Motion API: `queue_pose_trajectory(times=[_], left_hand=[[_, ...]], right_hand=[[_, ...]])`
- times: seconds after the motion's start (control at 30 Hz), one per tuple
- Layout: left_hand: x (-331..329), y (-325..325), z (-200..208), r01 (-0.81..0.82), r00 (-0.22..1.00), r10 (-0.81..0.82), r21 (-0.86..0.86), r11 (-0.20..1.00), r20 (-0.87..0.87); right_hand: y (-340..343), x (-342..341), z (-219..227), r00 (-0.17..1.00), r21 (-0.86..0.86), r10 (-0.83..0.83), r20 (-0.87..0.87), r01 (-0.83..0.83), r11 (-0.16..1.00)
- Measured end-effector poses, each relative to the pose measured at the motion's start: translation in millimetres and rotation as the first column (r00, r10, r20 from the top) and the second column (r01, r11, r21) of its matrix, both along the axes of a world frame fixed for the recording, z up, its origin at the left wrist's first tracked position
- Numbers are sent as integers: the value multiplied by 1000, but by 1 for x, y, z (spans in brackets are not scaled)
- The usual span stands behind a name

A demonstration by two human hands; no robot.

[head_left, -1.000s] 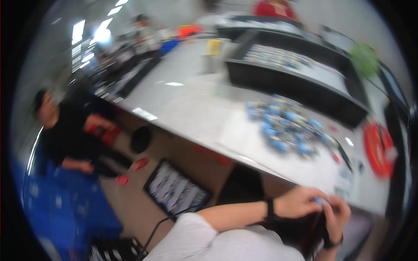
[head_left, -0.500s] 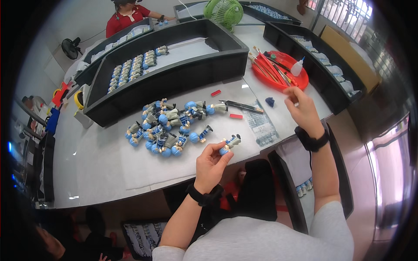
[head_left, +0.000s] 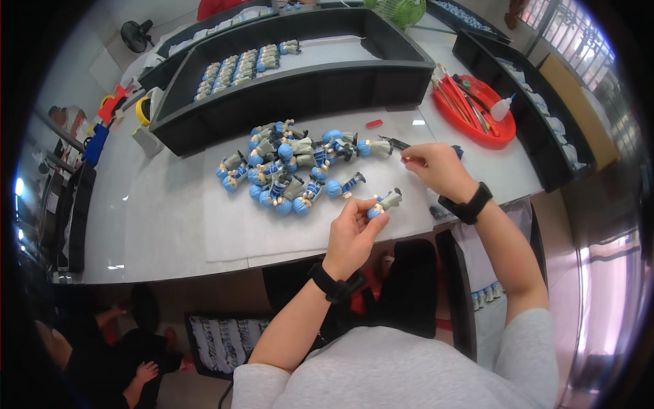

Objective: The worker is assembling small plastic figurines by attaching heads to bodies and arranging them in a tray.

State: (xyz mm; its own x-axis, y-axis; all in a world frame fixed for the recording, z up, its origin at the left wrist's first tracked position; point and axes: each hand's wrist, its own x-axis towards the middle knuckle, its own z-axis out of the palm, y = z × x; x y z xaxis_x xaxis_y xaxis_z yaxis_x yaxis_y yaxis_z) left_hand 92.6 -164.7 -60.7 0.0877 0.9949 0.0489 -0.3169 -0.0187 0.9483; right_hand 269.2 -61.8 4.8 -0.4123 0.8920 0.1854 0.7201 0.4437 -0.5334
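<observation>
My left hand (head_left: pixel 355 232) pinches a small toy figure (head_left: pixel 387 202) with blue hair and grey clothing, holding it above the table's near edge. The figure's head is at my thumb and its feet point away to the upper right. To the right, my right hand (head_left: pixel 439 170) is closed, thumb and fingertips together on a small red block that they mostly hide. Partly behind this hand lies a black craft knife (head_left: pixel 397 142). Left of my hands spreads a loose pile of similar figures (head_left: pixel 283 167), some in blue, some in grey.
A black tray (head_left: pixel 293 85) with rows of figures stands behind the pile. Near it lies another red block (head_left: pixel 374 124). At the right are a red dish (head_left: pixel 501 142) of brushes, a white dropper bottle (head_left: pixel 501 108) and another black tray (head_left: pixel 524 133). A person sits lower left.
My right hand has come from beside the red dish down to the left, onto the red block near the knife. The left hand still holds the figure; the whole view has shifted.
</observation>
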Motion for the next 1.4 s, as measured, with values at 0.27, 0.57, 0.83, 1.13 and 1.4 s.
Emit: queue_pose_trajectory(times=[0.27,0.57,0.83,1.13,1.4], left_hand=[[0,-1,3,17,999,-17,-1,1000,-29],[13,2,4,-82,982,102,126,989,-161],[1,-3,2,-183,914,285,332,925,-290],[14,-6,-9,-273,896,373,364,891,-240],[22,-1,-9,-229,917,324,358,905,-234]], right_hand=[[-52,7,6,818,-434,-202,-538,-64,898],[-77,-31,-21,805,-100,-193,-562,166,981],[-73,-37,-30,885,-116,-212,-415,180,977],[-48,-6,-57,928,-154,-129,-351,78,985],[-37,23,-59,973,183,-100,-210,140,973]])
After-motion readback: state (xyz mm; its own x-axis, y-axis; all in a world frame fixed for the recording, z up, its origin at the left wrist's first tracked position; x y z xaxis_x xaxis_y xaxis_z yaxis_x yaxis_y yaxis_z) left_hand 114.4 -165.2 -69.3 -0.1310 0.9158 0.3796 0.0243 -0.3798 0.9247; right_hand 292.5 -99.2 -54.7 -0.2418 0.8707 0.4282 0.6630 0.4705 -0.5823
